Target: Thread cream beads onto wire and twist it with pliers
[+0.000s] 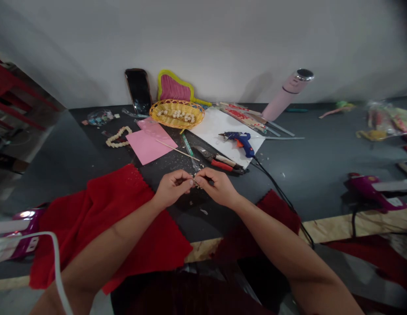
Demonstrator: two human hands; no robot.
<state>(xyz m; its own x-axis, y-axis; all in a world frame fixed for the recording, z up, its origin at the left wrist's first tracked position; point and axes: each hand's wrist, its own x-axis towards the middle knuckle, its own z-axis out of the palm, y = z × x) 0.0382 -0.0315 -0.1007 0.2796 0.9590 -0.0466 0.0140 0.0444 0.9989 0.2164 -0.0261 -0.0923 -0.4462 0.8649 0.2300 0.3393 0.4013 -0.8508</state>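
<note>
My left hand [172, 188] and my right hand [219, 186] meet low over the dark table, fingertips nearly touching. Both are closed in a pinch, and what lies between the fingers is too small and too covered to name. Tiny pale bits [199, 185] show just under the fingertips. Beyond my right hand are cutting pliers [219, 162] with red handles, beside a blue hot glue gun [244, 142] on white paper [206, 129]. A thin wooden stick [177, 150] reaches from the pink paper [149, 148] toward my hands.
A yellow wicker basket [154, 119] holds small pale pieces. Left of it are a phone [138, 89] and a pale heart-shaped ring [120, 137]. A pink flask [285, 98] stands near the wall. Red cloth [101, 210] covers the front left; a purple tool [380, 192] lies right.
</note>
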